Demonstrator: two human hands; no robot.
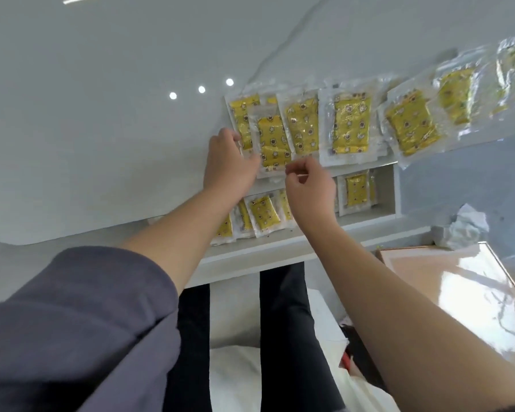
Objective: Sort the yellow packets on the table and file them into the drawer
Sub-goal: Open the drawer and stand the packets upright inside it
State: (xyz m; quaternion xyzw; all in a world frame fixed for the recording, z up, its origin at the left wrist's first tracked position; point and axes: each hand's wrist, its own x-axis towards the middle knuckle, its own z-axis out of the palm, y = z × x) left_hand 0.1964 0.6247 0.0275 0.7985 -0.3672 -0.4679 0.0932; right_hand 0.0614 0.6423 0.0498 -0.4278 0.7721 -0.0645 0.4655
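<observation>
In the head view, a row of yellow patterned packets in clear plastic wrappers (351,126) lay unfiled on the glossy white tabletop (101,114). Several more sat in the open white drawer (280,251) below. The left grip (229,162) held the nearest packet (272,144) by its edge. The right grip (306,185) was curled at its corner, but I could not tell whether it held anything. The task looked roughly half done.

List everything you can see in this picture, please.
table: one, glossy white, across the top
drawer: one, white, open under the table's edge
front packet: one, yellow, overlapping the row's left end
other table packets: about six, yellow, rowed along the edge
drawer packets: several, yellow, inside the drawer
crumpled wrap: one, white, right of drawer
glossy surface: one, pinkish-tan, lower right
left hand: grips the front packet's left edge
right hand: fingers curled at its lower corner, grip unclear
</observation>
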